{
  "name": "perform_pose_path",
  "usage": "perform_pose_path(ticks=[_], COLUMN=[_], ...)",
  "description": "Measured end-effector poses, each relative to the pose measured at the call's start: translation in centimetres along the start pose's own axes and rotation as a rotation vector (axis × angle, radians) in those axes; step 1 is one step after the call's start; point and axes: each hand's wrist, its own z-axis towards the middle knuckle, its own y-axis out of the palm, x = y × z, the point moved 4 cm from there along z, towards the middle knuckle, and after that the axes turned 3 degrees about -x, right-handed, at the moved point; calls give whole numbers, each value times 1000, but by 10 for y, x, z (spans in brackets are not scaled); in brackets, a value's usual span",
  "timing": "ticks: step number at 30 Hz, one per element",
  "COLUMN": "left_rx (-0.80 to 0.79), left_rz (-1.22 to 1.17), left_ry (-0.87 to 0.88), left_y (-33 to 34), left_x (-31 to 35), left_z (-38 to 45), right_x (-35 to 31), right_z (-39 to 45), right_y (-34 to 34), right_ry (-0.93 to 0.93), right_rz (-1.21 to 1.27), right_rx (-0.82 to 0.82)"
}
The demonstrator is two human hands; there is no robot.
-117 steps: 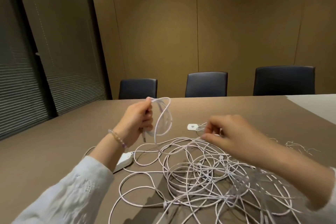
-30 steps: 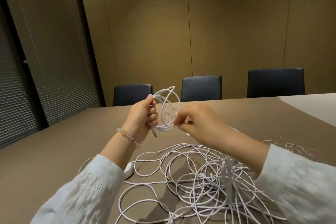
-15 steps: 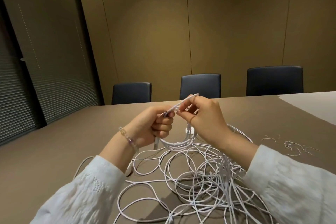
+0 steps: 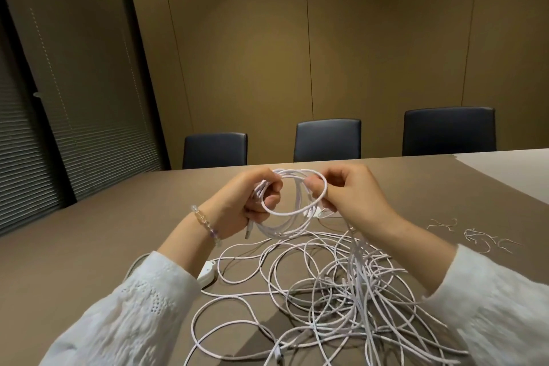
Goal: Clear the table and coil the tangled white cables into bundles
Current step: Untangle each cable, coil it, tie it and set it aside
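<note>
Both hands' grip pinches round coil of thin white cable.

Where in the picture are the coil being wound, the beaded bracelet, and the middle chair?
coil [image 4: 292, 212], head view, on the lower arc of the nearest loop.
beaded bracelet [image 4: 205, 224], head view, on the beads across the left wrist.
middle chair [image 4: 327, 140], head view, centre of the backrest.

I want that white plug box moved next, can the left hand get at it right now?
Probably not yet: the left hand grips the coil, and its own forearm lies over the plug box.
</note>
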Motion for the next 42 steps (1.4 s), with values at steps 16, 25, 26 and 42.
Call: perform_pose_path(ticks=[16,25,26,42], left_rx=[-36,63,37,117], left_rz=[-4,-139,-157,-260], left_ry=[26,74,58,68], left_y=[14,-27,-27,-33], left_x=[3,23,21,31], left_z=[3,-5,-7,-10], right_x=[-9,19,18,15], right_z=[-6,-16,-13,-3], right_y=[5,5,4,13], right_ry=[81,392,380,277], right_rz=[197,187,166,221], right_rx=[94,-365,-335,-337])
